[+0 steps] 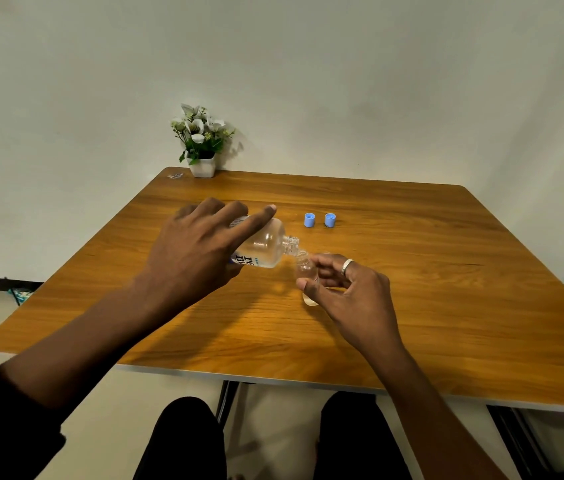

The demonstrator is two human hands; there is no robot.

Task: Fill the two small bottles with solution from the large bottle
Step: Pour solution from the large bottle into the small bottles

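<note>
My left hand (201,251) grips the large clear bottle (266,245), which is tipped on its side with its open threaded neck pointing right. That neck touches the mouth of a small clear bottle (305,268), held upright between the thumb and fingers of my right hand (349,289). A ring sits on one right finger. A second small bottle may stand just behind my right fingers, but I cannot tell. Two small blue caps (309,220) (330,220) rest on the wooden table (446,289) beyond the bottles.
A white pot of artificial flowers (201,147) stands at the table's far left corner, with a small clear scrap (175,176) beside it. My knees show below the table's near edge. A wall runs behind the table.
</note>
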